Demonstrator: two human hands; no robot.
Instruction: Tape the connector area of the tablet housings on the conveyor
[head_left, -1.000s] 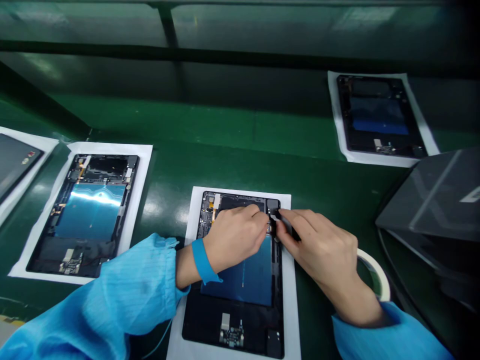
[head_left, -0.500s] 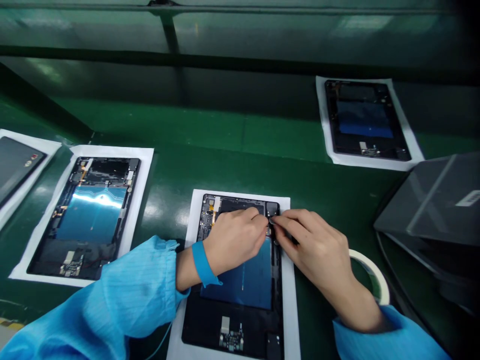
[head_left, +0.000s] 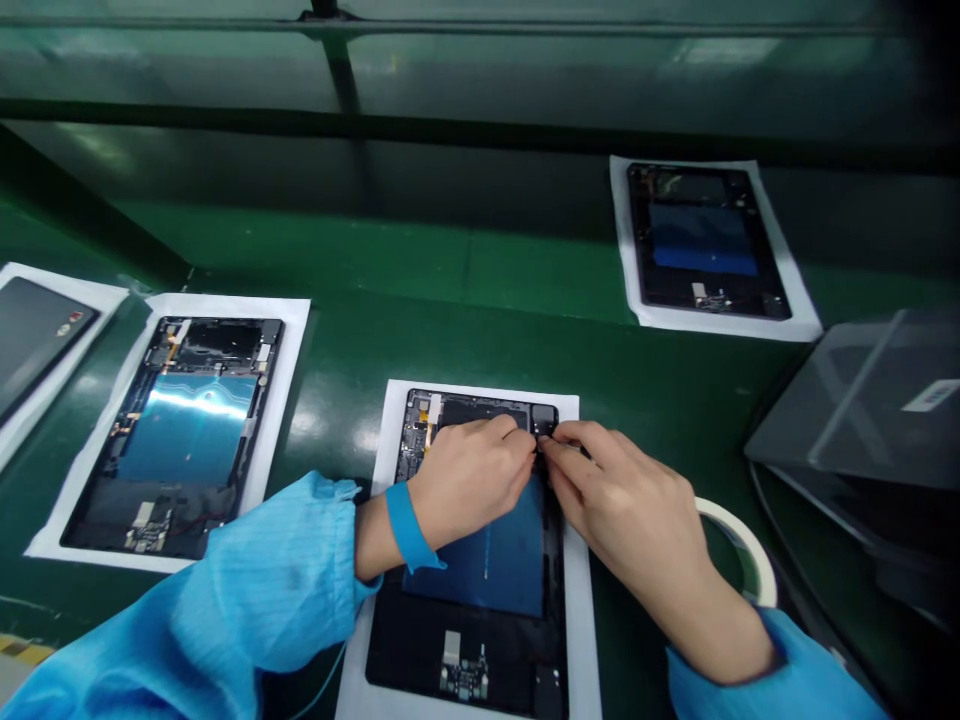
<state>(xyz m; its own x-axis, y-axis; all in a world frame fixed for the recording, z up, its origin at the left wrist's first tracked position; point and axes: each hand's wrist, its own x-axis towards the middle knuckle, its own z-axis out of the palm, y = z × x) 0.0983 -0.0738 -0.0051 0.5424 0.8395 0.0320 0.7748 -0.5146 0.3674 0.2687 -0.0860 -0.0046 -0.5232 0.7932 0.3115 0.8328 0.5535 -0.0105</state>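
Observation:
An opened tablet (head_left: 480, 590) with a blue battery and bare circuit boards lies on a white sheet (head_left: 581, 620) in front of me. My left hand (head_left: 469, 480) rests curled over its upper half, fingertips pinched near the top right corner. My right hand (head_left: 626, 505) meets it there, fingers pinched on a small dark part (head_left: 543, 432) I cannot make out. Both fingertips touch at that corner. A blue wrist strap (head_left: 405, 525) circles my left wrist.
Another opened tablet (head_left: 187, 430) lies on a sheet at left, a closed dark tablet (head_left: 34, 335) at far left, a third opened tablet (head_left: 701, 240) at back right. A white tape roll (head_left: 754, 555) sits by my right wrist. A dark box (head_left: 862, 420) stands at right on the green belt (head_left: 480, 270).
The tablet at back right has drifted left along the belt. My hands stay at the tablet's top right corner, fingertips drawn closer together.

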